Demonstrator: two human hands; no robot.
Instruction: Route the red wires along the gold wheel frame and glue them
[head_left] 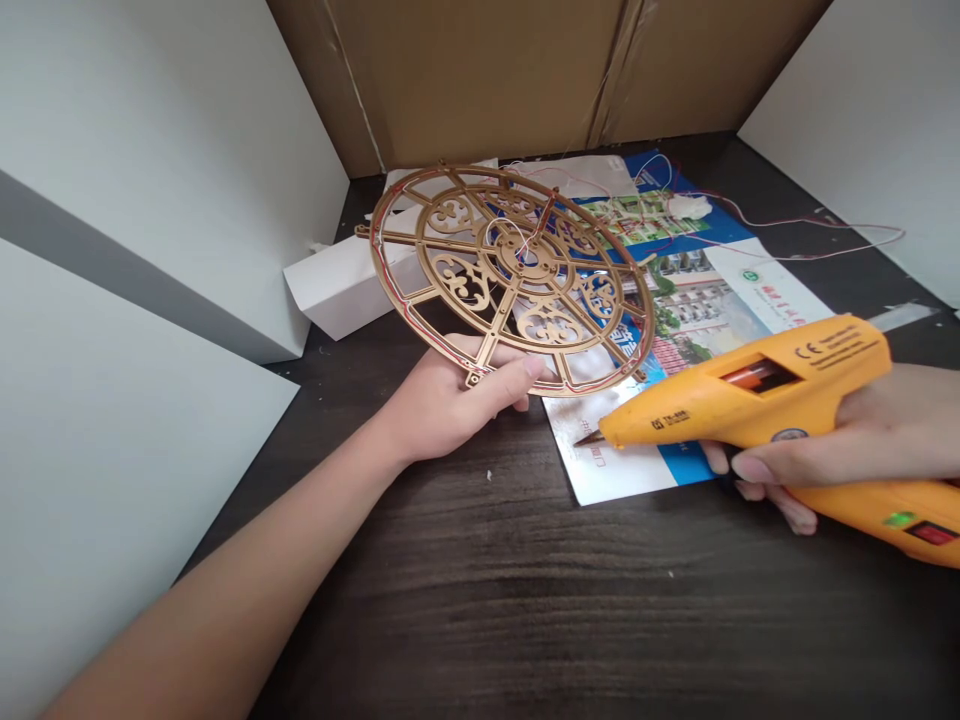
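Observation:
My left hand [457,400] grips the near rim of a round gold openwork frame [495,340], thumb on top and fingers underneath. The frame is tilted above the tabletop, with scrollwork panels set between its spokes. Thin red and white wires [397,290] run along its outer ring, and a loose white wire loops at its hub. My right hand [795,465] is wrapped round the handle of a yellow hot glue gun [750,385]. Its nozzle points left, below the frame's right rim and apart from it. A green light shows near the red switch on the handle.
Printed brochures [690,290] lie on the dark wooden table [525,600] beneath the frame. A white box-shaped piece [345,285] rests at left. Loose wires [825,235] trail to the right. White panels [187,150] and a cardboard wall [487,80] enclose the sides and back.

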